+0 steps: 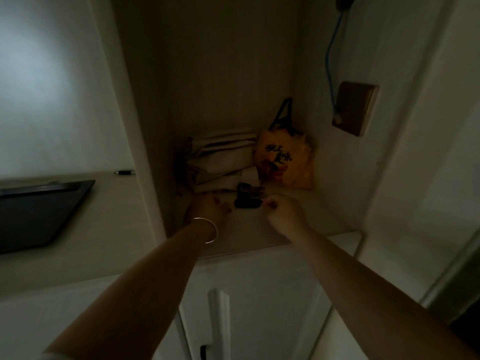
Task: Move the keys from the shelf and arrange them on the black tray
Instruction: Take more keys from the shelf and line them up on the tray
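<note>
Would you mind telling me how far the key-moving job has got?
Nothing looks done: no keys are visible on the black tray, though the view is dim. Both hands reach into the shelf; the left hand and right hand flank the dark keys. Lifting and arranging remain.

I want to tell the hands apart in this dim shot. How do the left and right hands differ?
The left hand has a thin silver bangle at its wrist and lies knuckles-up on the pale shelf; the right hand has a bare wrist and pinches toward the dark key bundle. Both reach into the alcove.
</note>
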